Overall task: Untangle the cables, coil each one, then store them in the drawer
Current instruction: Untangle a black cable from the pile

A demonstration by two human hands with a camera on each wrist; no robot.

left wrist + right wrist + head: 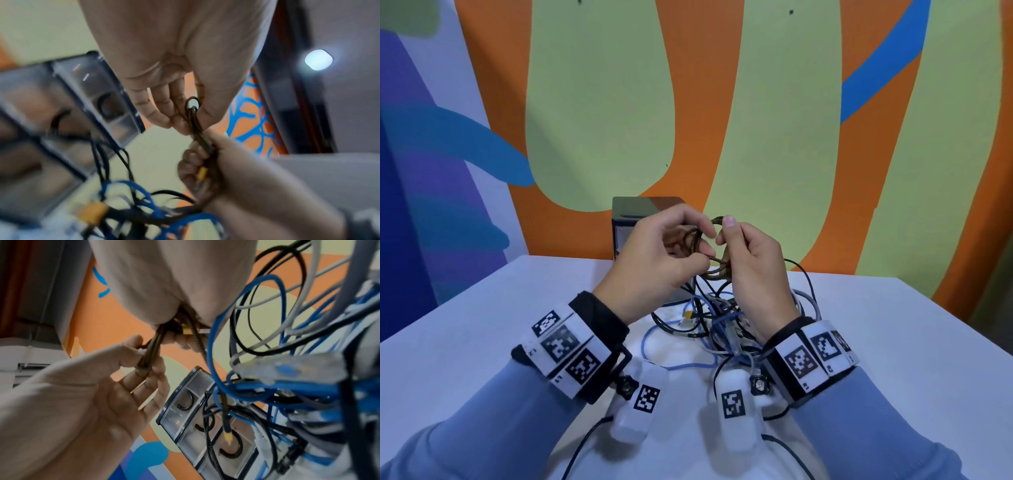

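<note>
A brown braided cable [717, 270] is held in loops above the table, in front of the drawer unit [633, 212]. My left hand [700, 248] pinches the loops from the left, and my right hand [726, 236] grips them from the right, thumb up. In the left wrist view the left hand's fingers [164, 113] clamp the braided cable [194, 123]. Its yellow plug [201, 173] lies inside the right hand's curled fingers. The right wrist view shows the braided cable [150, 353] stretched between both hands. Below lies a tangle [709, 325] of blue, black and grey-white cables.
The white table [482, 342] meets a painted orange and green wall at the back. The drawer unit [195, 418] has clear fronts with dark curved handles, and some black cables hang across it. A yellow connector [690, 315] sits in the tangle.
</note>
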